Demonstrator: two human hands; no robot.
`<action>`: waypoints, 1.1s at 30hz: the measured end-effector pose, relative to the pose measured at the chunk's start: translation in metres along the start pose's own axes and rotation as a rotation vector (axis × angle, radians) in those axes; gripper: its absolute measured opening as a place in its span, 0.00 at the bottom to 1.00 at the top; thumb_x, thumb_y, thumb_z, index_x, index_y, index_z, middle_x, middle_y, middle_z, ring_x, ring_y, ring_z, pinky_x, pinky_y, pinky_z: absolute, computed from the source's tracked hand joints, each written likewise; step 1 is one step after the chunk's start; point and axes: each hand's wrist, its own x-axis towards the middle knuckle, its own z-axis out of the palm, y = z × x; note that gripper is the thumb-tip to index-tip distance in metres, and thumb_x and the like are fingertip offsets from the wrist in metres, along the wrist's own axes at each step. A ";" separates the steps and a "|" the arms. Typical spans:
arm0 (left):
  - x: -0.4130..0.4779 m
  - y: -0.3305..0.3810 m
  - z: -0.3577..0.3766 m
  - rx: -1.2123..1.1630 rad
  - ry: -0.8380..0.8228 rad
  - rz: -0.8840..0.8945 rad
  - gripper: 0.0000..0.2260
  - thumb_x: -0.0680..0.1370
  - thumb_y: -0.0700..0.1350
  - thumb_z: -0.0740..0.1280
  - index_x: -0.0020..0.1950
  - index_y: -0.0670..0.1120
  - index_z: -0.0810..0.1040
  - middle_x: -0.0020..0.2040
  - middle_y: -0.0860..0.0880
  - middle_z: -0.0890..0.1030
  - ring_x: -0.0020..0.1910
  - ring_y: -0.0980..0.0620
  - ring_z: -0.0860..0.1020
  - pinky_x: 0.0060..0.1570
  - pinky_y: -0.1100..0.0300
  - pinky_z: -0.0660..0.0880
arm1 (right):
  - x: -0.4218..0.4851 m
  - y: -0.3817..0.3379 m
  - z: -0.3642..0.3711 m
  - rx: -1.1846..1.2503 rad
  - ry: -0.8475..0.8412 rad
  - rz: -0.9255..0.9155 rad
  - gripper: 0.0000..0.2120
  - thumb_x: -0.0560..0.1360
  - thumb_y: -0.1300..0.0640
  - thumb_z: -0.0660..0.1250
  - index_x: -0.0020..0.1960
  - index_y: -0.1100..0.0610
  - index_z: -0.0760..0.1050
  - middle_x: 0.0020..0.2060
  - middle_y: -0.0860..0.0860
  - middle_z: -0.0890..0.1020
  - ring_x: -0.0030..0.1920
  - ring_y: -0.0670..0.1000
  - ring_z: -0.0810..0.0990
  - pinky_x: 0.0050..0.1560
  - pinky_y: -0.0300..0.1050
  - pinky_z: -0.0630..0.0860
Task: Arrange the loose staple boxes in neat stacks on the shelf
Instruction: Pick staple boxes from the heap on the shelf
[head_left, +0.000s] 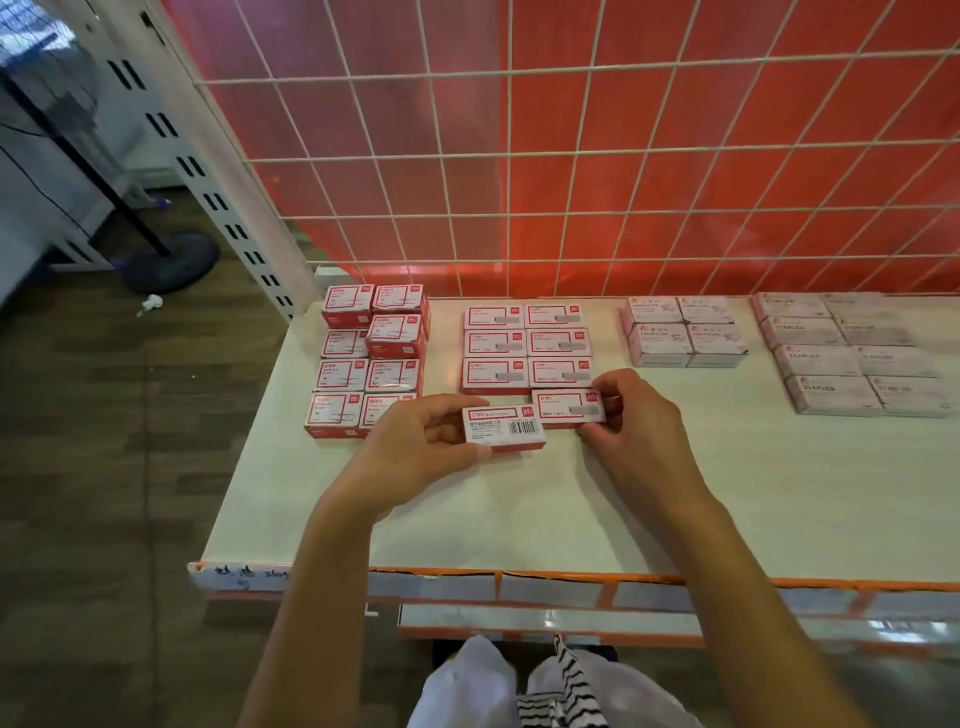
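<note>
Your left hand (415, 447) is gripping a box (503, 432), thumb on its near edge and fingers curling over the far edge, barcode side facing up. Whether it is touching the shelf (519, 509), you cannot tell. It is sitting just in front of the left column of the middle block (524, 345). Your right hand (641, 415) is pinching a second box (569, 408), lying label up at the front of the right column. More red boxes (363, 358) are standing at the left, and pale boxes (685, 332) at the right.
</note>
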 end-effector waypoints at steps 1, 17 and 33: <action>0.000 0.000 0.001 -0.004 0.006 0.003 0.19 0.71 0.36 0.73 0.58 0.52 0.77 0.49 0.59 0.83 0.49 0.60 0.82 0.48 0.65 0.79 | 0.000 0.000 -0.001 0.009 0.000 -0.001 0.12 0.73 0.59 0.70 0.55 0.52 0.72 0.51 0.47 0.81 0.49 0.45 0.80 0.50 0.37 0.78; 0.002 0.007 0.021 -0.184 0.172 0.105 0.19 0.72 0.36 0.72 0.61 0.50 0.77 0.51 0.58 0.83 0.51 0.59 0.82 0.48 0.65 0.78 | -0.012 -0.020 -0.012 -0.059 0.121 -0.040 0.14 0.75 0.57 0.69 0.60 0.55 0.76 0.54 0.49 0.79 0.46 0.44 0.77 0.47 0.31 0.74; 0.010 0.020 0.074 0.245 0.424 0.501 0.25 0.73 0.37 0.72 0.69 0.49 0.73 0.64 0.51 0.75 0.61 0.56 0.75 0.59 0.61 0.76 | -0.018 -0.049 -0.005 0.448 -0.110 0.013 0.21 0.75 0.47 0.65 0.66 0.48 0.73 0.54 0.42 0.81 0.53 0.43 0.80 0.57 0.42 0.78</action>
